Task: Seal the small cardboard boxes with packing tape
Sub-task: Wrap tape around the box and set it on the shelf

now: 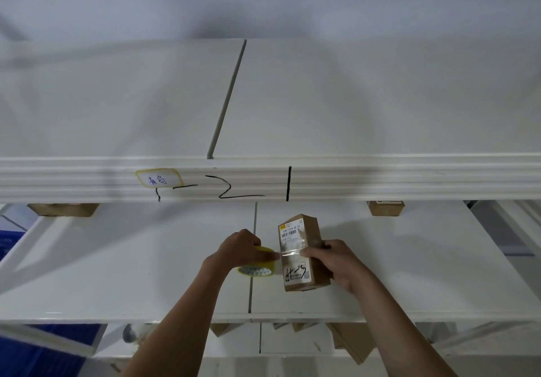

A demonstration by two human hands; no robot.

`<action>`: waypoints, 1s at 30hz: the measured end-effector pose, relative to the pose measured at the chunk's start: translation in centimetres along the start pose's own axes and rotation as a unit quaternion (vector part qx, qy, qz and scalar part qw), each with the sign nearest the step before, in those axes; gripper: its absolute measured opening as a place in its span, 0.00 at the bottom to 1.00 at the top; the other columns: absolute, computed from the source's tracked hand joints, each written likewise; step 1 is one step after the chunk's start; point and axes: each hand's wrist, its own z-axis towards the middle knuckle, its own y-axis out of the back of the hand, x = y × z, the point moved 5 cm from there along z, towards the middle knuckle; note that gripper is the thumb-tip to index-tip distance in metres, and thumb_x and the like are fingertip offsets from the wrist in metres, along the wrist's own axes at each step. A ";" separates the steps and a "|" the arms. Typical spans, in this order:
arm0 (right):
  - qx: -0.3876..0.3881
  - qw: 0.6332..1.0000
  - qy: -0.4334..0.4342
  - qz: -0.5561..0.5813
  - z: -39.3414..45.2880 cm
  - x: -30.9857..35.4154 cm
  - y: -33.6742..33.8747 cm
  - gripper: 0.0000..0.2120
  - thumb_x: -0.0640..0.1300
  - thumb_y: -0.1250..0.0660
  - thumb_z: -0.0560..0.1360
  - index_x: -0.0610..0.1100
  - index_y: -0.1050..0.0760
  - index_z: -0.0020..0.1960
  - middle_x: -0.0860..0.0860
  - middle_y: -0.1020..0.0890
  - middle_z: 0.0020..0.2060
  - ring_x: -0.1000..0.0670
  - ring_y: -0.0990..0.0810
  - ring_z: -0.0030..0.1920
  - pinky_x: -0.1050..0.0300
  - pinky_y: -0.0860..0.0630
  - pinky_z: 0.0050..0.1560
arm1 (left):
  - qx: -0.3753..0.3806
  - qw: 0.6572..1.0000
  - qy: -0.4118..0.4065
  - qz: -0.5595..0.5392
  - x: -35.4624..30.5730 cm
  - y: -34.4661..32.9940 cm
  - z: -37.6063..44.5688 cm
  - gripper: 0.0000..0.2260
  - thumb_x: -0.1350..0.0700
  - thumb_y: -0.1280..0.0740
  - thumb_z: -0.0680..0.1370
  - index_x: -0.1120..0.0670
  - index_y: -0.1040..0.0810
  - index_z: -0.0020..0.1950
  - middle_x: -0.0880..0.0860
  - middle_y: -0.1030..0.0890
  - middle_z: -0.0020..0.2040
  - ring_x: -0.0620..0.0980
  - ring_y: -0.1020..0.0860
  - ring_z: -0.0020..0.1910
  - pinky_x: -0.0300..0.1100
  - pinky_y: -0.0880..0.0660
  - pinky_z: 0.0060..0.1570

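The left hand (243,249) is curled round a yellow-cored roll of clear packing tape (257,265), thumb pressing where the strip leaves the roll, just left of the box. The right hand (329,259) grips a small brown cardboard box with white shipping labels (301,255), held upright-ish above the white shelf (146,259), fingers wrapped round its right side and thumb pinning the free tape end on the front face. A short clear strip of tape (289,252) stretches between roll and box, across the label. To do this step well, I would judge the strip should stay taut and level while the roll is drawn round the box, with the right thumb smoothing it down so no wrinkle or bubble forms, and the seam covered fully before tearing. As for containers, whether the box holds anything cannot be told; its flaps look closed. Two other brown cardboard boxes, one at the far left (63,209) and one at the far right (385,208), sit at the back under the upper shelf (351,177), mostly hidden. More cardboard (351,341) shows on the level below.
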 end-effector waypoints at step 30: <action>-0.020 0.998 -0.006 -0.062 0.5 -0.8 1.8 0.25 0.45 0.16 0.64 0.44 0.20 0.58 0.47 0.12 0.46 0.46 0.12 0.46 0.44 0.17 0.55 | 0.012 0.995 -0.086 -0.047 -1.1 -0.2 -0.4 0.15 0.43 0.28 0.76 0.55 0.17 0.42 0.46 0.23 0.34 0.41 0.26 0.33 0.31 0.32 0.33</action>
